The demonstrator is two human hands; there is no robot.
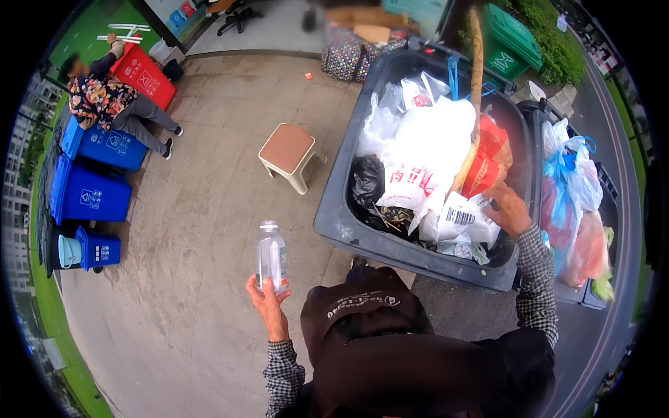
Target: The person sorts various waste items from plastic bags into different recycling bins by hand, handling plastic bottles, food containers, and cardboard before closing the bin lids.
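Note:
My left hand holds a clear plastic bottle upright by its lower part, out over the pavement. My right hand reaches into a large grey wheeled bin. Its fingertips are at a white plastic package with a barcode, and whether they grip it is hard to see. Beside that hand lies a red and orange bag. White plastic bags and a black bag fill much of the bin. A long wooden stick stands slanted among them.
A stool with a brown seat stands left of the bin. Another bin heaped with bagged rubbish adjoins at right. At far left, a person stands by a red bin and blue bins. A patterned bag lies behind.

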